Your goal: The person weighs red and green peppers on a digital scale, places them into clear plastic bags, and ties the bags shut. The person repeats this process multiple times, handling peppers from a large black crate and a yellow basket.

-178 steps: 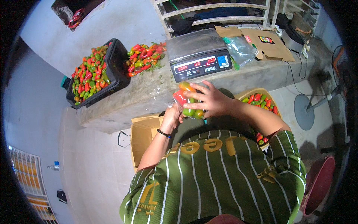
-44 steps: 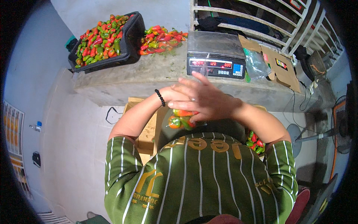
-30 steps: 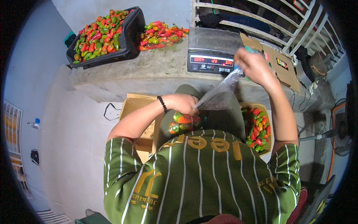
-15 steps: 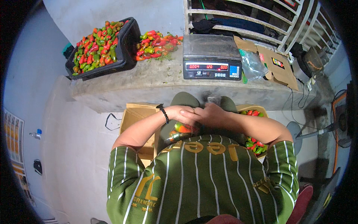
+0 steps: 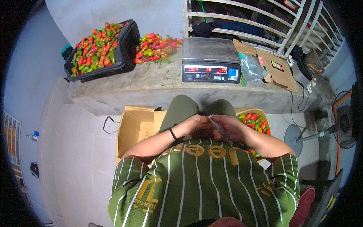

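My hands meet above my lap, close to the front of my shirt. My left hand (image 5: 197, 124), with a black bead bracelet at the wrist, has its fingers bent and pinching the edge of a clear plastic bag (image 5: 218, 128). My right hand (image 5: 231, 128) is curled around the same bag from the other side. Only a thin, shiny strip of the plastic shows between them; what the bag contains is hidden by my hands. Beneath and beyond the hands are my knees in dark green trousers (image 5: 180, 111).
On the concrete ledge (image 5: 151, 87) stand a black crate (image 5: 126, 53) of red and green peppers, a loose pepper pile (image 5: 157, 47), a lit digital scale (image 5: 211, 56), plastic bags (image 5: 251, 68) and flattened cardboard (image 5: 278, 72). Cardboard boxes flank my legs: one (image 5: 130, 128) left, one with peppers (image 5: 255, 121) right.
Both hands have come down nearer my body and moved slightly apart, with plastic now showing between them. The bagged peppers seen below my hands before are now out of sight.
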Available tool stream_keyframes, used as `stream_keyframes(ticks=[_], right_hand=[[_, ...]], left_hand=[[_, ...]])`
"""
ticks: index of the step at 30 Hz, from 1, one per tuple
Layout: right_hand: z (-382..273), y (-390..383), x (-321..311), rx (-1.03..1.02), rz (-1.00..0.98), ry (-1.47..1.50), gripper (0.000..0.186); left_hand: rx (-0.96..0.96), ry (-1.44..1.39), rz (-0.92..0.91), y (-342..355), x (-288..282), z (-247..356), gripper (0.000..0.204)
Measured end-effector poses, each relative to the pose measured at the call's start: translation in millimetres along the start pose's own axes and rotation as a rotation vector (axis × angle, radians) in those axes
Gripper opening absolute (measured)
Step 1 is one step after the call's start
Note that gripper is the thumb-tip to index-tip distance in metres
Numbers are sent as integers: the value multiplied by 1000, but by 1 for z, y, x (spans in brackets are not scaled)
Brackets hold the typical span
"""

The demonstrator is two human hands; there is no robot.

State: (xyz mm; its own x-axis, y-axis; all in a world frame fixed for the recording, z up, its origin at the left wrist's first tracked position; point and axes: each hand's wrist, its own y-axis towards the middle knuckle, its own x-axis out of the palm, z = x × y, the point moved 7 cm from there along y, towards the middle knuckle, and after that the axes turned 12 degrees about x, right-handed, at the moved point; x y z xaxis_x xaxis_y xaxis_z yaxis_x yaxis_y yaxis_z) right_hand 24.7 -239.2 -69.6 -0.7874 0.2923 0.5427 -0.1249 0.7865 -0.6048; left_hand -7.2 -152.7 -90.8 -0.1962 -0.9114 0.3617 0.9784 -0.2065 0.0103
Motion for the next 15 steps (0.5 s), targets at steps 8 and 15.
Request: stream_keyframes(ticks=[8, 15], right_hand=[[-55, -42, 71, -1072, 337, -1508, 34], [-63, -31, 51, -1182, 564, -2256, 35]], left_hand=[[-49, 66, -125, -2, -16, 22, 20], [-170, 264, -165, -11, -11, 37, 27]])
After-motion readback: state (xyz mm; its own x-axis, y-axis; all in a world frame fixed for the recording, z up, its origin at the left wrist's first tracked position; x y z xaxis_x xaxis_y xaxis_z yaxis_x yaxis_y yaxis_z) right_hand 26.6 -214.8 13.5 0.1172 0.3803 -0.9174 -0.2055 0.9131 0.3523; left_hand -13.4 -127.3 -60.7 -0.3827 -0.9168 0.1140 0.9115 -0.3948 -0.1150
